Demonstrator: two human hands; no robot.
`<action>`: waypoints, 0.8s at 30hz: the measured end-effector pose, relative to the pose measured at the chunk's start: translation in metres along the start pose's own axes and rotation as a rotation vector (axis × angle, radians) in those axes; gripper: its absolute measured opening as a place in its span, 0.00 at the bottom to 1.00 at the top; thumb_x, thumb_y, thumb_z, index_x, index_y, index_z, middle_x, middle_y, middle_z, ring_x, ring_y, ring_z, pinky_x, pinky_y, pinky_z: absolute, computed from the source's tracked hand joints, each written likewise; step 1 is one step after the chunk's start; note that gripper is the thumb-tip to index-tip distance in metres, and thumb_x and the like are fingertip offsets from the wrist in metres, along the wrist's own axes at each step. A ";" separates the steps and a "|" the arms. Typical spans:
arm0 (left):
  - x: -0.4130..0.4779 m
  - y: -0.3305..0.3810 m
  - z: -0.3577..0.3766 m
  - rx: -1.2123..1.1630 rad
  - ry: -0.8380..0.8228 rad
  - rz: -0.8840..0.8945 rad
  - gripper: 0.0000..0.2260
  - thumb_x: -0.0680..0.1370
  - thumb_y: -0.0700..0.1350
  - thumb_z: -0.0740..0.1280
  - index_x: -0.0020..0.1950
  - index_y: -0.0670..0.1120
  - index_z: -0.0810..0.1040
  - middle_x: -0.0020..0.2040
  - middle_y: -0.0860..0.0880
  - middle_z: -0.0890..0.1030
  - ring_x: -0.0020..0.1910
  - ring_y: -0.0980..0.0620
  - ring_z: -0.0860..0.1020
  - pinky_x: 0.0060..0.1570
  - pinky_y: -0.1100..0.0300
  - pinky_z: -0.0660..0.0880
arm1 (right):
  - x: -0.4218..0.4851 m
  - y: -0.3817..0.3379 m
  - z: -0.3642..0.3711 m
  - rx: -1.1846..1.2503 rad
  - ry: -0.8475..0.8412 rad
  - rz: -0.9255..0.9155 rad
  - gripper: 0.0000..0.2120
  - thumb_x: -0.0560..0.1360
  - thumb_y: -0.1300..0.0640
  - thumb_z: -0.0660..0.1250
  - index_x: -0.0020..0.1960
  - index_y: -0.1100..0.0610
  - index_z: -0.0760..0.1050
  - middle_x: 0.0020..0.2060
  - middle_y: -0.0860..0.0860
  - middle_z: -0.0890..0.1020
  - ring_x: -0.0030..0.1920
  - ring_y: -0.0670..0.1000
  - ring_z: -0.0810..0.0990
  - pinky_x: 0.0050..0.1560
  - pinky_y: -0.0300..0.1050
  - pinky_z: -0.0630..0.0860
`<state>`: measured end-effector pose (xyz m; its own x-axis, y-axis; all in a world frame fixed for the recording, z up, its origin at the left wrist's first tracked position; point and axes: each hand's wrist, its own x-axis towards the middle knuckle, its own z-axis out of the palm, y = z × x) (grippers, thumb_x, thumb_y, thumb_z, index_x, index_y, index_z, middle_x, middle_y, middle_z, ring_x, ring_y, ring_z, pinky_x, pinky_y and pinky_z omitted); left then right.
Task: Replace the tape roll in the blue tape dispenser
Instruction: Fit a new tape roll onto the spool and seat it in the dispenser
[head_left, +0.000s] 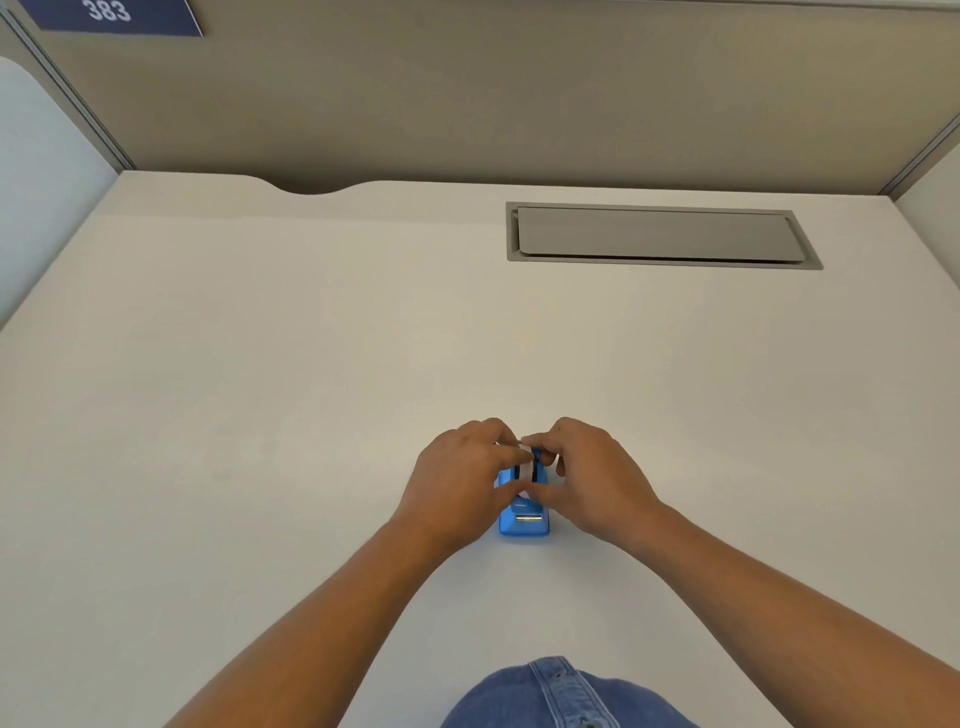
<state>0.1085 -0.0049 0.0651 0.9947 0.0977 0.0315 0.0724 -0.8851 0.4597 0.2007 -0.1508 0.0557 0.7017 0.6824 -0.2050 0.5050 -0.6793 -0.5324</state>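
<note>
A small blue tape dispenser stands on the white desk, its metal cutter end toward me. A tape roll with a dark hub sits in its cradle, mostly hidden by fingers. My left hand grips the dispenser's left side, thumb low and fingers over the top. On the right side, my right hand pinches the roll at its top with fingertips. Both hands meet above the roll.
A grey recessed cable hatch lies in the desk at the back right. Beige partition walls close the back and sides. A blue sign reading 383 hangs top left. My denim-clad lap shows at the bottom edge.
</note>
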 end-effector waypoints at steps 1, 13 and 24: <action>0.001 0.001 -0.001 0.040 -0.002 0.035 0.10 0.75 0.49 0.71 0.55 0.52 0.83 0.52 0.54 0.81 0.48 0.51 0.79 0.43 0.60 0.71 | 0.001 0.000 0.000 -0.010 -0.005 0.000 0.14 0.69 0.45 0.74 0.54 0.42 0.79 0.41 0.45 0.76 0.39 0.46 0.75 0.37 0.39 0.68; -0.002 0.002 0.004 0.395 0.020 0.285 0.12 0.60 0.33 0.72 0.39 0.46 0.78 0.34 0.50 0.75 0.29 0.49 0.71 0.29 0.60 0.60 | 0.002 -0.008 -0.005 -0.114 -0.036 0.019 0.09 0.69 0.49 0.72 0.37 0.48 0.73 0.39 0.48 0.75 0.37 0.50 0.74 0.36 0.45 0.71; 0.000 0.002 0.012 -0.066 0.011 -0.135 0.04 0.79 0.44 0.63 0.50 0.49 0.78 0.48 0.54 0.76 0.39 0.53 0.73 0.36 0.60 0.68 | -0.003 -0.013 -0.003 -0.093 0.015 0.015 0.10 0.71 0.48 0.70 0.51 0.47 0.79 0.41 0.46 0.75 0.41 0.50 0.76 0.39 0.44 0.73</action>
<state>0.1098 -0.0125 0.0554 0.9753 0.2193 -0.0255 0.2005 -0.8317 0.5178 0.1939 -0.1454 0.0659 0.7165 0.6684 -0.1999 0.5383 -0.7119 -0.4510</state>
